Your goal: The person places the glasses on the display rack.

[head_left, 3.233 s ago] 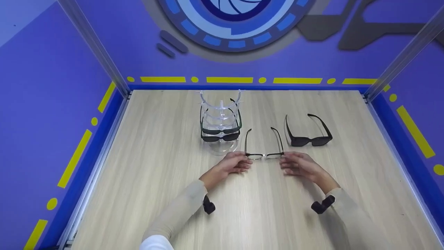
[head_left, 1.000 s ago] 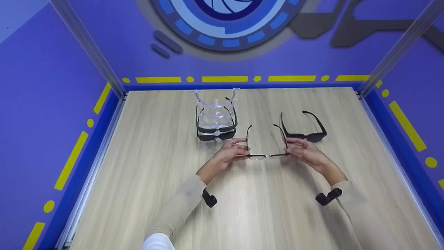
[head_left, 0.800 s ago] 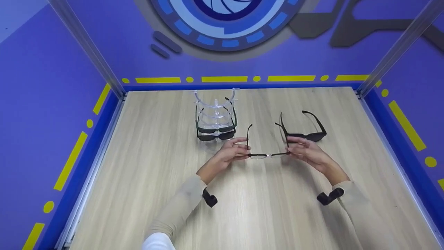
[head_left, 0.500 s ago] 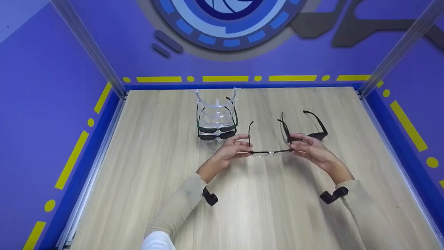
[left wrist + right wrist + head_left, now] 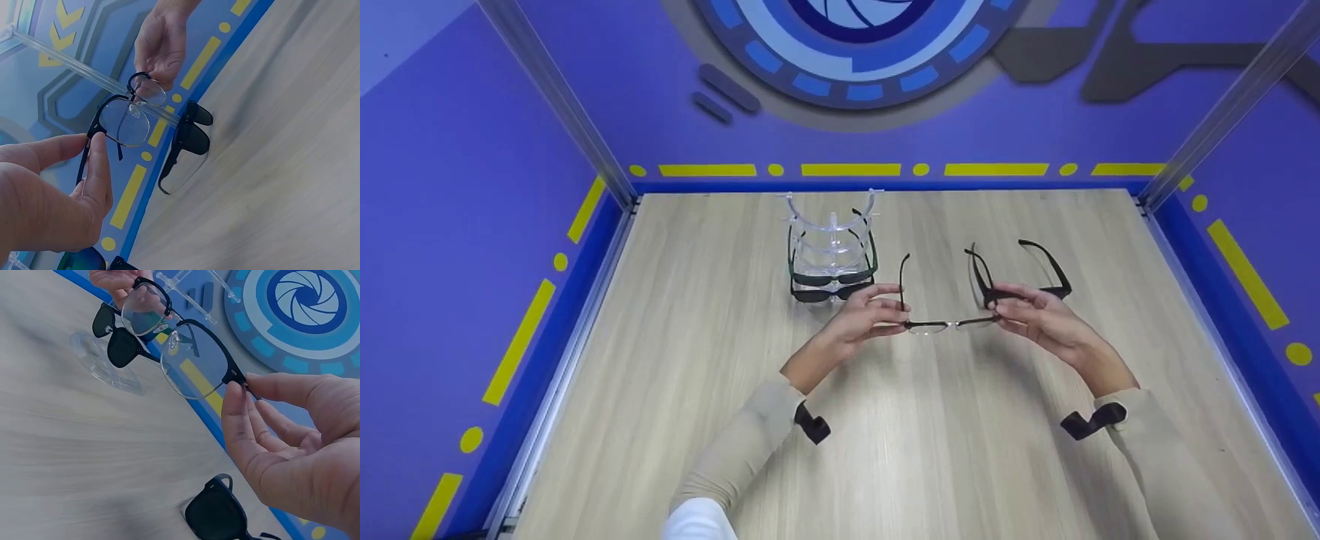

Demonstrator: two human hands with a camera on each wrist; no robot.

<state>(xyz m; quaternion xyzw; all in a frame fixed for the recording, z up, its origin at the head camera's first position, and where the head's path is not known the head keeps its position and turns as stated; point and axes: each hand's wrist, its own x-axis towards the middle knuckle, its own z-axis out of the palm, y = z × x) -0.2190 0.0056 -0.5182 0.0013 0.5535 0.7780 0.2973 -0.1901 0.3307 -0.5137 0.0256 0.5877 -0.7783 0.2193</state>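
Observation:
Between the two hands hangs a pair of clear-lensed eyeglasses (image 5: 928, 327) with black upper rims, its temples unfolded and pointing away from the person. My left hand (image 5: 859, 322) pinches the left hinge corner between thumb and fingers, as the left wrist view shows close up. The right hinge corner is pinched by my right hand (image 5: 1046, 322); in the right wrist view its thumb and index finger meet at the frame (image 5: 233, 374). Just beyond the left hand is a clear display stand (image 5: 834, 225) bearing dark sunglasses (image 5: 814, 295) and green-framed sunglasses (image 5: 814, 280) above them.
Black sunglasses (image 5: 1057, 291) lie on the wooden table (image 5: 930, 450) behind the right hand, which partly covers them. Blue-purple panels (image 5: 840, 142) with yellow dashes enclose the back and sides. Each wrist wears a small black camera mount (image 5: 812, 424).
Earlier the hands were at the eyeglasses low near the table; now both pinch them, raised and shifted away from the person and slightly right. The right side sits a little higher.

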